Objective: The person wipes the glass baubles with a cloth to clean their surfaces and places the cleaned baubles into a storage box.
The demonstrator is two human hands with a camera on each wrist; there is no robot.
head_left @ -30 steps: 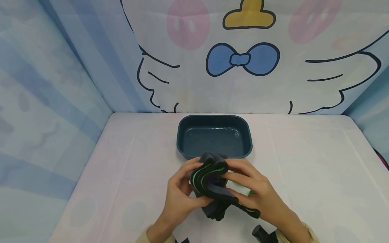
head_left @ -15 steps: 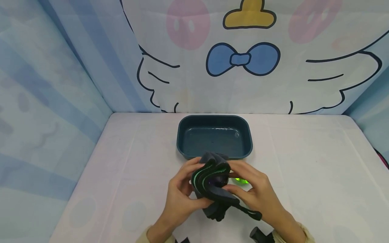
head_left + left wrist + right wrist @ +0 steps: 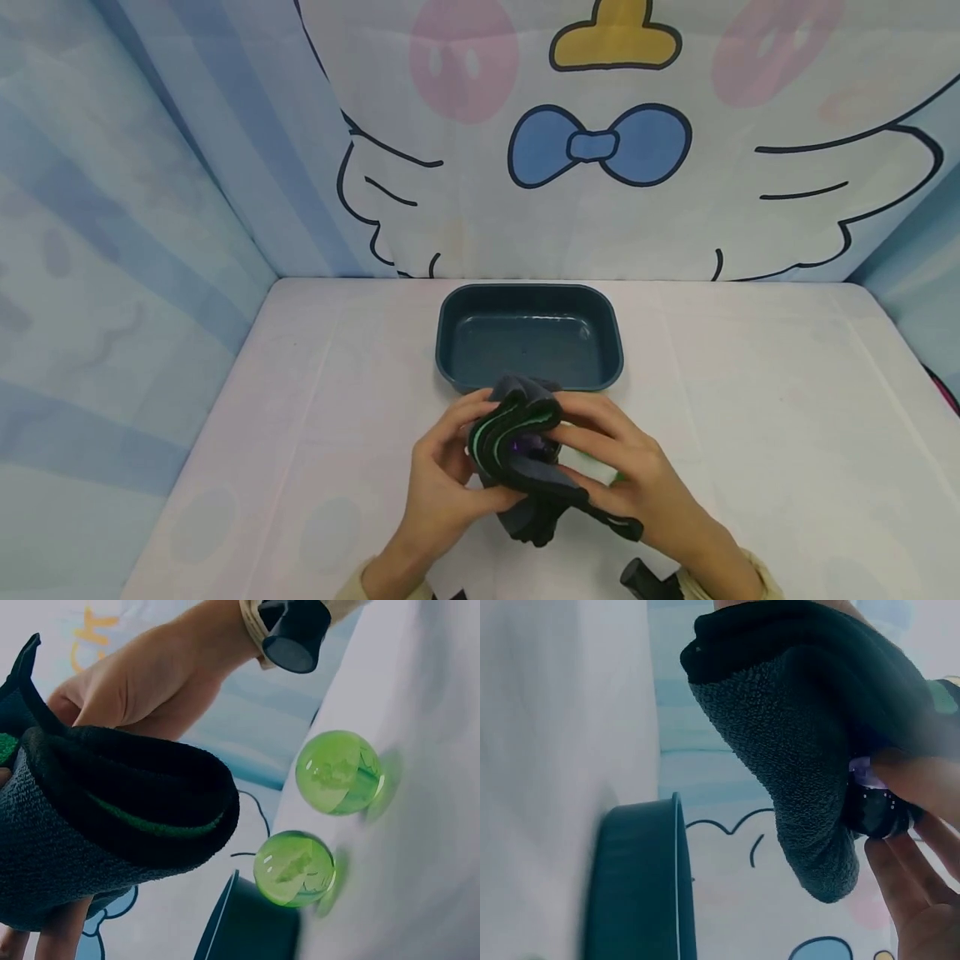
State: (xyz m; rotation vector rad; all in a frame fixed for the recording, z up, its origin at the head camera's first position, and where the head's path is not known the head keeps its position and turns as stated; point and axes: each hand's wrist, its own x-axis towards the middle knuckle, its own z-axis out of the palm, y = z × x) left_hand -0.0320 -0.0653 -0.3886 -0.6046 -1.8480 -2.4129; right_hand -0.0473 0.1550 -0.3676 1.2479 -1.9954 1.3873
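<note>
Here the left hand point(image 3: 442, 477) grips a folded cloth point(image 3: 536, 481) with thumb and fingers spread wide, and the right hand point(image 3: 626, 468) clasps a dark ball point(image 3: 877, 813) against the cloth's fold, both above the worktop point(image 3: 780, 417), well in from its left and right edges.

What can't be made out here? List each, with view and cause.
- Head: most of the two clear green balls, behind the right hand.
- Head: the full shape of the rounded glossy dark object, behind the dark grey fuzzy cloth and fingers.
- Left wrist: the dark teal rectangular tub's remainder, beyond the bottom edge.
</note>
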